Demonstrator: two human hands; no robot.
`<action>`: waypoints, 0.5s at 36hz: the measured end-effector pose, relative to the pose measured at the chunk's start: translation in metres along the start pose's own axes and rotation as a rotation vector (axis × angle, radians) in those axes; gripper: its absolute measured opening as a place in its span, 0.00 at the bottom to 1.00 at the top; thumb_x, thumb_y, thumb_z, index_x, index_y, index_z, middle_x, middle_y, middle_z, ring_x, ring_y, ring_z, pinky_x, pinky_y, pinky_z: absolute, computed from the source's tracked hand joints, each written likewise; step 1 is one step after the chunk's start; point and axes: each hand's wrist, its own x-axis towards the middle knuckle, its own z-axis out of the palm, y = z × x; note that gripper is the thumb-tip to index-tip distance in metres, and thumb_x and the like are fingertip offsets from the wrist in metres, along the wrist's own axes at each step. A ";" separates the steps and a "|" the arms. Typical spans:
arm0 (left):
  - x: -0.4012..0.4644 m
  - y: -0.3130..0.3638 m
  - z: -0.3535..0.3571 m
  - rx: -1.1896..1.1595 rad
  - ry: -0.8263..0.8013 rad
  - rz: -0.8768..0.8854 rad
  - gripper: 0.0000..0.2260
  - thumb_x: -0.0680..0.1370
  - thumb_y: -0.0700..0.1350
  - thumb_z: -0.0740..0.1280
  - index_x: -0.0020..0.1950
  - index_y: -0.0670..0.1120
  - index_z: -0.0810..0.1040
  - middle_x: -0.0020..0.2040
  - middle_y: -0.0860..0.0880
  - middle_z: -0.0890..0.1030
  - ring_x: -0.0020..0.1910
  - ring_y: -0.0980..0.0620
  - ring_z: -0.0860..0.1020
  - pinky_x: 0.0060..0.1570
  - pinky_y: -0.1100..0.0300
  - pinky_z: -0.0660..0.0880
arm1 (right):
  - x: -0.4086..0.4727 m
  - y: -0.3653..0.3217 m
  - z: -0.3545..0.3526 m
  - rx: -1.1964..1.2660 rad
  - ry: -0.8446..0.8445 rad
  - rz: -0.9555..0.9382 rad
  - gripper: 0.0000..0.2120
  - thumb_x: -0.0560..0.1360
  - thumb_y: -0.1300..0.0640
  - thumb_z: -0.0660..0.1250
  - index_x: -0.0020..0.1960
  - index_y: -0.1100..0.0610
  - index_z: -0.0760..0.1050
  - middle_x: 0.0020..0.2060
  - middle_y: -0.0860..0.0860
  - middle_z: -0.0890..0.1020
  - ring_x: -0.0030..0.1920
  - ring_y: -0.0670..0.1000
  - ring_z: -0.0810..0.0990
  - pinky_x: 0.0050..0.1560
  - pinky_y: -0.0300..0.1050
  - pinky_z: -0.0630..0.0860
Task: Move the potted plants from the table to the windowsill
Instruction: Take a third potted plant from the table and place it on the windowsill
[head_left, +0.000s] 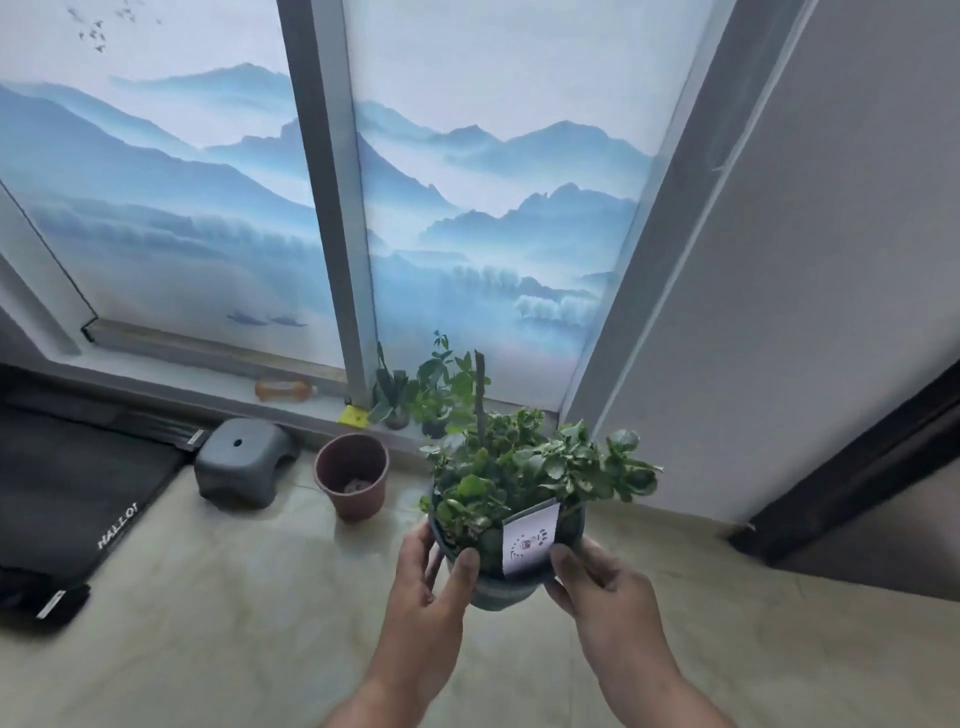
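Note:
A leafy green plant in a dark grey-green pot (501, 592) is held in the air in front of me, with a white printed tag stuck in it. My left hand (434, 566) grips the pot's left side and my right hand (597, 577) grips its right side. Beyond it runs the low grey windowsill (218, 397) under a window covered with a blue mountain picture. Two small potted plants (415, 400) stand on the sill near the window's middle post, partly hidden by the held plant's leaves.
A brown plant pot (353, 475) without a plant and a grey plastic stool (244, 467) stand on the tiled floor below the sill. An orange bottle (283, 389) lies on the sill. A black mat (67, 499) covers the floor at left. A wall rises at right.

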 end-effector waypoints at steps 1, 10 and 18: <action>0.018 -0.002 0.000 0.015 0.003 0.004 0.28 0.70 0.56 0.74 0.68 0.58 0.72 0.68 0.54 0.79 0.70 0.52 0.75 0.69 0.40 0.72 | 0.018 -0.001 0.004 0.002 -0.007 0.001 0.14 0.80 0.67 0.66 0.49 0.51 0.85 0.47 0.47 0.89 0.47 0.41 0.87 0.47 0.35 0.82; 0.130 0.000 0.015 0.076 -0.041 -0.018 0.23 0.71 0.56 0.74 0.65 0.63 0.74 0.67 0.54 0.79 0.70 0.52 0.75 0.69 0.38 0.72 | 0.127 -0.011 0.017 0.042 0.091 0.052 0.12 0.78 0.70 0.67 0.51 0.55 0.83 0.42 0.46 0.89 0.42 0.41 0.87 0.46 0.35 0.83; 0.223 -0.028 0.051 0.112 0.033 -0.091 0.32 0.69 0.61 0.75 0.70 0.58 0.71 0.68 0.54 0.79 0.70 0.55 0.74 0.68 0.38 0.73 | 0.238 -0.013 -0.001 0.101 0.052 0.106 0.24 0.64 0.60 0.84 0.56 0.67 0.82 0.35 0.50 0.88 0.35 0.43 0.86 0.38 0.36 0.83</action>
